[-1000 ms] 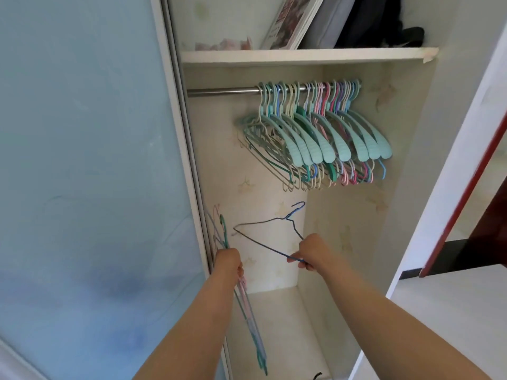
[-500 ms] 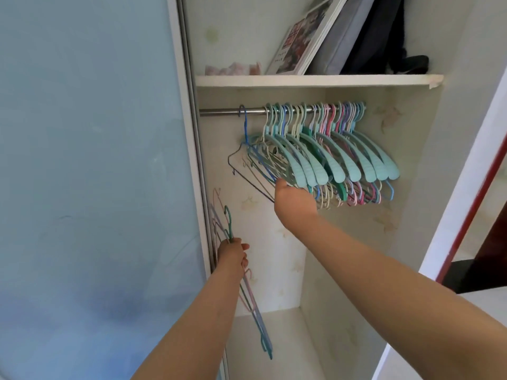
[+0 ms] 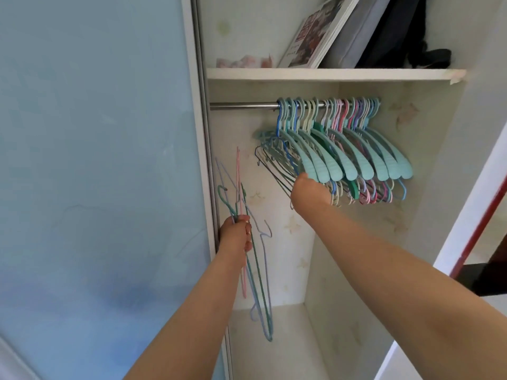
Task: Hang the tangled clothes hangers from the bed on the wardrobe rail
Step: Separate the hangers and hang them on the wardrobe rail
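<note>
1. The left hand (image 3: pixel 235 235) sits low beside the sliding door frame (image 3: pixel 201 149), its fingers (image 3: pixel 248 231) curled tight around a bundle of thin wire hangers (image 3: pixel 256 283).
2. That bundle is a mix of green, pink and pale blue-lilac wire; hooks and shoulders stick up above the knuckles, long bars trail down below the fist towards the wardrobe floor (image 3: pixel 277 344).
3. One pale hook (image 3: pixel 265 231) curls out just beside the fingertips, on the wardrobe side.
4. The right hand (image 3: pixel 310 194) is up at the hanging row, pressed against the lower edges of the leftmost hangers.
5. Its fingers are turned away and hidden behind the back of the hand, so whether they are pinched on a wire or spread cannot be told.
6. Right at that hand hangs a blue wire hanger (image 3: pixel 279 124), hook over the wardrobe rail (image 3: pixel 244 106), at the left end of the row.
7. Beyond the right hand's knuckles, a packed row of teal plastic hangers (image 3: pixel 354 157) fans along the rail, with pink, lilac and cream ones mixed in.
8. A stretch of bare rail runs above the left hand.
9. Above the rail, a shelf (image 3: pixel 329 74) carries a leaning picture frame (image 3: pixel 312 31) and dark folded items (image 3: pixel 397 31).
</note>
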Available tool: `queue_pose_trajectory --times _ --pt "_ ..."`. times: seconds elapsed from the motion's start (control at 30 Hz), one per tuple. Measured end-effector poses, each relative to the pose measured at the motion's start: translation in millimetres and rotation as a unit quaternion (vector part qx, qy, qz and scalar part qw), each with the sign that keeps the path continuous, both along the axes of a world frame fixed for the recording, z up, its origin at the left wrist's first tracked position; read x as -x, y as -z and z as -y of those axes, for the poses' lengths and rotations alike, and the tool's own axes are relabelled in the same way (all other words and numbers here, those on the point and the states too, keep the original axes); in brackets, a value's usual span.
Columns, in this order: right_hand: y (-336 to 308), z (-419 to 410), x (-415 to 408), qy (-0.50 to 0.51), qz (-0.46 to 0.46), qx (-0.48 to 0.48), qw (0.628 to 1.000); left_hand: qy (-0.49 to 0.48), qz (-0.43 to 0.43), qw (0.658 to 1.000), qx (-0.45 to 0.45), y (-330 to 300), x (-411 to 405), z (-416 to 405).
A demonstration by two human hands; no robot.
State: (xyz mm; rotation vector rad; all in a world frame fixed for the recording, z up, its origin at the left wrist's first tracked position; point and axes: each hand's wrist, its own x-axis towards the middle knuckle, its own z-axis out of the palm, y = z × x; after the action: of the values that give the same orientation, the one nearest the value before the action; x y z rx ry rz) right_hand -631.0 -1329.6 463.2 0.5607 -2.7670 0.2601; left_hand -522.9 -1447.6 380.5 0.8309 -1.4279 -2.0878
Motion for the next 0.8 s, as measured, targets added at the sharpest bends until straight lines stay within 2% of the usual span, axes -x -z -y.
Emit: queue_pose_trajectory --times 0.17,0.2,0.23,0.27,0.3,0.33,0.37,0.4,0.53,0.57,0.6,0.67,0.7,0.8 --pt "45 -30 -32 -0.019 -0.003 0.182 0.983 0.021 -0.073 0.995 -0.071 6 -12 -17" --pt "58 -37 -42 -0.013 0.038 0.190 0.981 0.023 -0.085 0.993 -0.078 6 -12 -22" --pt "72 -45 -49 -0.014 0.120 0.167 0.978 0.024 -0.094 0.992 -0.084 6 -13 -26" --pt "87 -53 -55 -0.026 0.240 0.128 0.962 0.023 -0.103 0.990 -0.088 7 -12 -30" --pt "99 -61 -62 -0.052 0.388 0.090 0.916 0.023 -0.112 0.989 -0.092 7 -12 -34" --pt "110 -70 -69 -0.085 0.517 0.062 0.849 0.023 -0.121 0.988 -0.097 8 -12 -37" --pt "120 -78 -74 -0.118 0.593 0.048 0.795 0.022 -0.126 0.987 -0.099 9 -12 -41" --pt "129 -86 -79 -0.140 0.620 0.052 0.771 0.021 -0.129 0.987 -0.098 9 -12 -43" --pt "144 -114 -86 -0.154 0.548 0.127 0.812 0.008 -0.099 0.992 -0.075 16 -18 -53" --pt "146 -120 -86 -0.152 0.539 0.181 0.809 0.006 -0.091 0.993 -0.072 19 -20 -56" --pt "148 -128 -86 -0.137 0.545 0.264 0.784 0.005 -0.082 0.994 -0.071 23 -21 -59" --pt "151 -143 -89 -0.113 0.563 0.420 0.703 0.005 -0.059 0.996 -0.071 30 -24 -67" --pt "151 -151 -92 -0.109 0.562 0.448 0.686 0.005 -0.046 0.996 -0.073 34 -25 -72" --pt "156 -170 -101 -0.086 0.586 0.451 0.668 0.027 -0.027 0.995 -0.093 47 -32 -87"
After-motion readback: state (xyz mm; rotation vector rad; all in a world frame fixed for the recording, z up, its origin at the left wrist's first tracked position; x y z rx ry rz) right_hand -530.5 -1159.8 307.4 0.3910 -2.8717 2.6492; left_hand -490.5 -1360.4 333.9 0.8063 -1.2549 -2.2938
